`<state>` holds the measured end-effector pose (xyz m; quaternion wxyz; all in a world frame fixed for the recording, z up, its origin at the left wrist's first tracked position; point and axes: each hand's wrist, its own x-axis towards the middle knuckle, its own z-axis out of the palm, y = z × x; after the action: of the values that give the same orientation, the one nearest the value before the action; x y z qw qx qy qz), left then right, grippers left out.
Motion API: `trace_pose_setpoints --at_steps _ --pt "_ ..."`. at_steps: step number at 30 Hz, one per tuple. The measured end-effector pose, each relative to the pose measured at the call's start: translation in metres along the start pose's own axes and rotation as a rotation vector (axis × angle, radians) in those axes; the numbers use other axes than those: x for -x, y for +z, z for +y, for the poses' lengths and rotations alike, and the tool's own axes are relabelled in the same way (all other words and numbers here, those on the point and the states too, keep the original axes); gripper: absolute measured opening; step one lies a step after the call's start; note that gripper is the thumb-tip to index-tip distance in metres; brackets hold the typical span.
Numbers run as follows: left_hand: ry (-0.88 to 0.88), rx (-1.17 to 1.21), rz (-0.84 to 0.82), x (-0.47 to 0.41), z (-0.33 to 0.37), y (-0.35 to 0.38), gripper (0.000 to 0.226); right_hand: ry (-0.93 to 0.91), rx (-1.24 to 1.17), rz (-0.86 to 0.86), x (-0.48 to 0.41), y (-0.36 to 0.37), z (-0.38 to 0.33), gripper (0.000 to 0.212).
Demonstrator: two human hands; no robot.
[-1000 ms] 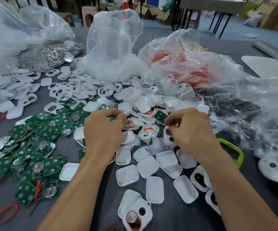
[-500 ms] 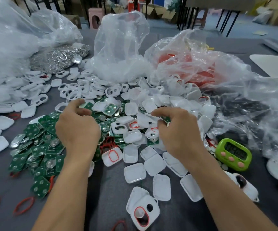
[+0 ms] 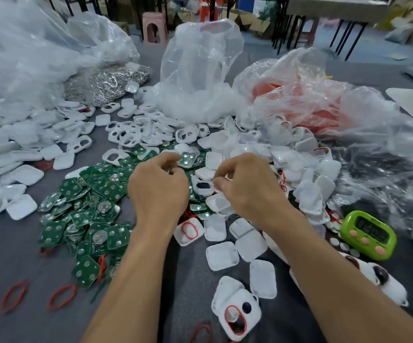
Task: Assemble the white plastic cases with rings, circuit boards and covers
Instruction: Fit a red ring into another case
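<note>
Against half a second ago, my left grip (image 3: 158, 191) has slid right across the green boards (image 3: 94, 219). My right grip (image 3: 250, 189) has come left, so the two now hang close together over the middle of the pile. Each is curled, thumb towards fingertips. Whether either pinches a part I cannot tell, because the backs of the hands hide it. An open white case (image 3: 203, 188) lies just between them, below the right fingertips. The green timer (image 3: 368, 233) now shows further right in the view.

The grey table (image 3: 7, 256) carries the boards on the left and loose covers (image 3: 221, 254) near, under my right forearm. Red rings (image 3: 63, 295) lie at the near left. A ringed case (image 3: 237, 315) lies nearest me. Far across stand clear bags (image 3: 200, 70). One on the left holds silver bits and one on the right holds something red. Beyond the table I see a pink stool (image 3: 154, 27), dark table legs and cardboard boxes.
</note>
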<state>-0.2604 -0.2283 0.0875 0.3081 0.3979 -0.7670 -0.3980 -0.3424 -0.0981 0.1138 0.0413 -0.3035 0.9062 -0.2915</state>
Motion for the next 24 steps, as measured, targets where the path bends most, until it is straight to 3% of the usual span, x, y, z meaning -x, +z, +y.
trace_pose_setpoints --at_steps 5,10,15,18,20,24 --pt "0.058 -0.044 -0.031 0.008 0.007 0.007 0.045 -0.078 -0.088 0.019 0.009 0.006 0.004 0.008" --pt "0.137 -0.123 -0.014 0.013 0.009 0.008 0.044 -0.200 0.111 0.015 0.006 0.020 -0.004 0.010" --pt "0.183 0.123 -0.228 0.021 0.014 0.010 0.044 0.003 -0.152 0.056 0.007 0.002 0.012 0.017" --pt "0.305 0.170 -0.344 0.029 0.019 0.012 0.055 0.237 -0.722 0.078 0.009 -0.019 0.018 0.021" --pt "0.413 0.174 -0.366 0.035 0.021 0.016 0.064 0.344 -1.046 -0.029 0.014 -0.035 0.020 0.015" --pt "0.430 0.221 -0.344 0.051 0.022 0.027 0.057 0.353 -1.157 -0.185 0.031 -0.051 0.034 0.010"
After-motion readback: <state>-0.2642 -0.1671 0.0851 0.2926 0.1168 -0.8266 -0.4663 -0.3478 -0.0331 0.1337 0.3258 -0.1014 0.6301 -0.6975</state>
